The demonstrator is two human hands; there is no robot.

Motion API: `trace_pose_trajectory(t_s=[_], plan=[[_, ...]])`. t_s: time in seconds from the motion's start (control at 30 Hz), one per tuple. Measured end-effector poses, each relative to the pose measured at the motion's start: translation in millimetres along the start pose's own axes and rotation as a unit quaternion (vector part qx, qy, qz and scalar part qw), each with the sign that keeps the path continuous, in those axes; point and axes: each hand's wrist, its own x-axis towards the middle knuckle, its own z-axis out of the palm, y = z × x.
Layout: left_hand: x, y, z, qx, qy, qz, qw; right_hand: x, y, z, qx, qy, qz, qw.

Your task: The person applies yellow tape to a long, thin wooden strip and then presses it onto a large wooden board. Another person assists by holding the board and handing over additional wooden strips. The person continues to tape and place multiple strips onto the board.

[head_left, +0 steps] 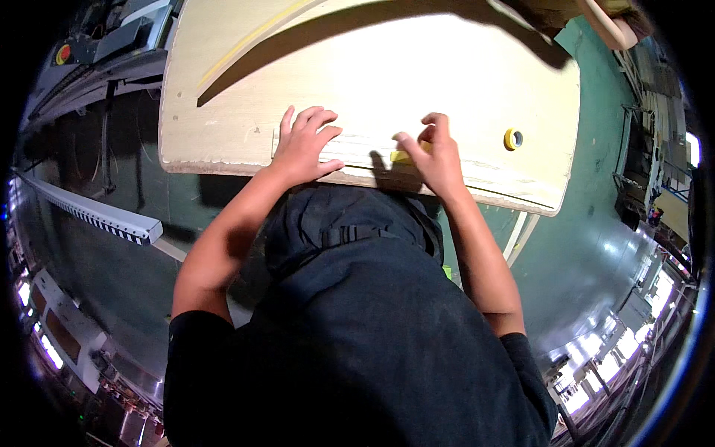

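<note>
A long pale wooden strip (506, 179) lies along the near edge of the tabletop. My left hand (304, 149) rests over the strip's left part, fingers spread and thumb apart, holding nothing that I can see. To the right, my right hand (436, 156) is above the strip with bent fingers, its thumb apart from the index finger. Beside that thumb shows a short yellow piece (401, 157), perhaps tape; it looks to lie on the strip rather than in my fingers. Farther right, a roll of yellow tape (514, 138) sits on the tabletop.
The pale wooden table (223, 141) has a worn near edge. A curved strip with a yellow edge (257, 37) stands at the far left, casting a dark shadow. Another person's arm (607, 26) is at the far right. A grey beam (97, 208) extends at left.
</note>
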Motion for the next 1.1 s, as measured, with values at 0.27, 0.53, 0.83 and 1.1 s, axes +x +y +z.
trace_pose_trajectory(t_s=[0.27,0.53,0.83,1.1], plan=[[38,92,10,0.03,-0.058,-0.061,0.996,-4,12,3,-0.222,-0.082,-0.175,0.956],[36,90,61,0.058,0.048,-0.019,0.997,9,20,16,-0.214,-0.16,-0.19,0.945],[38,90,60,0.071,0.042,0.001,0.997,3,38,-19,-0.204,-0.194,-0.124,0.951],[42,97,50,0.042,0.011,-0.035,0.998,-16,67,-56,-0.158,-0.198,-0.046,0.966]])
